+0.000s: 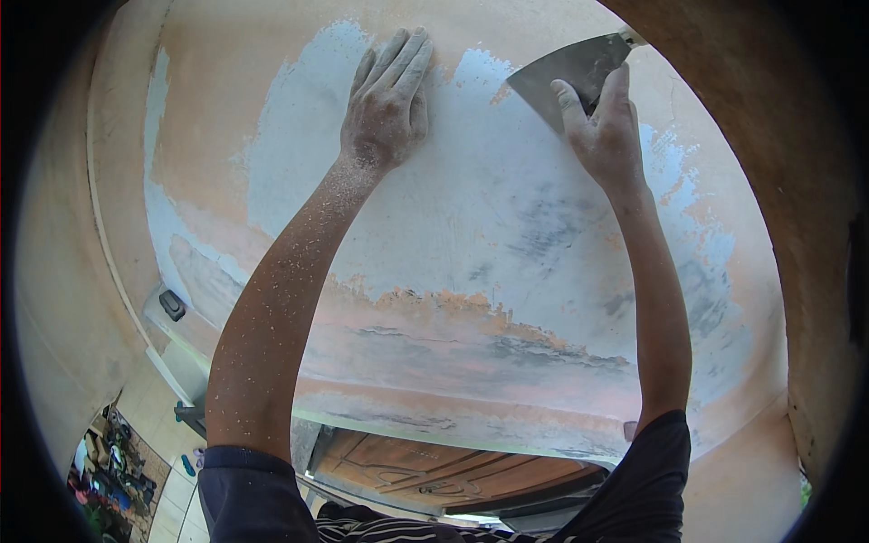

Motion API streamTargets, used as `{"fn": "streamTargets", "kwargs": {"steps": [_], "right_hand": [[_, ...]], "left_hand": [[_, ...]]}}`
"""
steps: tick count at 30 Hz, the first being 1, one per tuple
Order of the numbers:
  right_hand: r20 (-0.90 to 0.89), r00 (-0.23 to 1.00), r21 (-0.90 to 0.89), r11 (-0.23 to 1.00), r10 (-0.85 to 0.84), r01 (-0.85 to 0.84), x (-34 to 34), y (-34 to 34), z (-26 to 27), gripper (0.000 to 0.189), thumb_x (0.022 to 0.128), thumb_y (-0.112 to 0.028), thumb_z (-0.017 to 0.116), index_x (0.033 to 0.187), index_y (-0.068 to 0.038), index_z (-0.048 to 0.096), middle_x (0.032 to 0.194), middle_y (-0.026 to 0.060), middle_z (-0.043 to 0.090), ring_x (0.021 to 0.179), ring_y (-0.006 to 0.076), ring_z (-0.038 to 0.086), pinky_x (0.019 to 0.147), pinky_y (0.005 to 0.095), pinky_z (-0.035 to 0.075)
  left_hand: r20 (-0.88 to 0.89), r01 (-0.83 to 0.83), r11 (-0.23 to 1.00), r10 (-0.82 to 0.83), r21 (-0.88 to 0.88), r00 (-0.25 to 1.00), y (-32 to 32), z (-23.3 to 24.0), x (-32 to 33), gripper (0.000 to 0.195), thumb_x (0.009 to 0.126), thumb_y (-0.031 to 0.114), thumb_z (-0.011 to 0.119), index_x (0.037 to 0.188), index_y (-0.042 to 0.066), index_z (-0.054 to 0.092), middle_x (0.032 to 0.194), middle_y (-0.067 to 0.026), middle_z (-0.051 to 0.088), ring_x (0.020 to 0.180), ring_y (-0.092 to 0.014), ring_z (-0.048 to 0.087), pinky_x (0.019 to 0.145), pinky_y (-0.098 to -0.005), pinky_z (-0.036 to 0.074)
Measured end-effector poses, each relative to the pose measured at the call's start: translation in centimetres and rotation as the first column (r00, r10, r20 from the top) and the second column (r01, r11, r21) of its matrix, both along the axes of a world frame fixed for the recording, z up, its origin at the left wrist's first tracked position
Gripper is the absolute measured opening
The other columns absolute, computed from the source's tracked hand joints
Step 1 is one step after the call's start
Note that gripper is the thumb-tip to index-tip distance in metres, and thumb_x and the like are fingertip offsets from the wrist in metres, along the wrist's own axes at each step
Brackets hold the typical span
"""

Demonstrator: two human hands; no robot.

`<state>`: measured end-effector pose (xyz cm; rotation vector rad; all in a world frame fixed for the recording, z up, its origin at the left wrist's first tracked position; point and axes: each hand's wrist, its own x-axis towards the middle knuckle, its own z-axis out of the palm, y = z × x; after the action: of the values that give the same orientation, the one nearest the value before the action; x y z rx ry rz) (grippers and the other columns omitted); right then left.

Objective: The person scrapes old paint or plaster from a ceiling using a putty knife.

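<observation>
Before me is a patchy plastered wall (434, 224), with pale blue-white areas bordered by peach paint and ragged, flaked edges. My left hand (387, 102) lies flat against its upper part, fingers extended, holding nothing. White dust coats the fingers, and pale flakes speckle the forearm. At the upper right, my right hand (604, 129) grips a wide metal scraper (570, 71) by its blade, with the thumb on the near face. The scraper's light handle (633, 37) points up and right, beyond the fingers. Whether the blade edge touches the wall I cannot tell.
A carved wooden door (448, 468) shows below the wall. A small dark fixture (172, 305) is mounted at the left, near a pale conduit (102, 224). Assorted clutter (115, 468) and a sandal (188, 465) lie on the tiled floor (173, 502) at lower left.
</observation>
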<state>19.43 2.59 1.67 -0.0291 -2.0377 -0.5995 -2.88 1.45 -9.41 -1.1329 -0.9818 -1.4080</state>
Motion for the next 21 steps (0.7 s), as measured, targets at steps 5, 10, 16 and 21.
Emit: {"fn": "streamTargets", "kwargs": {"steps": [5, 10, 16, 21], "right_hand": [[-0.043, 0.999, -0.098, 0.995, -0.021, 0.017, 0.1, 0.2, 0.5, 0.034, 0.086, -0.009, 0.062, 0.104, 0.005, 0.036, 0.068, 0.0216, 0.062, 0.057, 0.0324, 0.065, 0.049, 0.0356, 0.049], [0.1, 0.995, 0.033, 0.999, 0.003, -0.007, -0.3, 0.2, -0.5, 0.03, 0.088, -0.009, 0.061, 0.099, 0.0, 0.035, 0.068, 0.0183, 0.063, 0.054, 0.0247, 0.065, 0.042, 0.027, 0.048], [0.138, 0.99, 0.064, 0.998, -0.004, -0.005, 0.1, 0.8, -1.4, 0.036, 0.088, -0.008, 0.06, 0.108, 0.006, 0.033, 0.068, 0.019, 0.063, 0.055, 0.0262, 0.065, 0.044, 0.0293, 0.049], [-0.1, 0.995, 0.001, 1.0, 0.001, -0.001, 0.2, 0.7, 0.3, 0.039, 0.087, -0.01, 0.062, 0.108, 0.006, 0.033, 0.07, 0.0224, 0.063, 0.059, 0.0328, 0.066, 0.051, 0.0368, 0.052]], "left_hand": [[0.015, -0.005, 1.0, 0.005, 0.005, 1.0, 0.2, -0.2, -0.1, 0.043, 0.089, 0.007, 0.044, 0.132, 0.005, 0.045, 0.139, -0.0096, 0.044, 0.132, -0.024, 0.035, 0.112, -0.043, 0.023], [0.026, 0.008, 1.0, -0.009, 0.005, 1.0, 0.0, -0.1, 0.3, 0.043, 0.089, 0.007, 0.044, 0.132, 0.006, 0.045, 0.139, -0.0093, 0.044, 0.132, -0.024, 0.035, 0.112, -0.0429, 0.022], [0.02, -0.005, 1.0, 0.005, 0.007, 1.0, -0.1, -0.1, 0.2, 0.044, 0.089, 0.007, 0.044, 0.132, 0.006, 0.045, 0.139, -0.0095, 0.044, 0.132, -0.024, 0.036, 0.112, -0.0431, 0.023], [0.006, 0.007, 1.0, -0.008, 0.016, 1.0, 0.1, 0.0, 0.1, 0.043, 0.089, 0.007, 0.044, 0.132, 0.006, 0.045, 0.138, -0.0096, 0.044, 0.132, -0.024, 0.036, 0.112, -0.0426, 0.023]]}}
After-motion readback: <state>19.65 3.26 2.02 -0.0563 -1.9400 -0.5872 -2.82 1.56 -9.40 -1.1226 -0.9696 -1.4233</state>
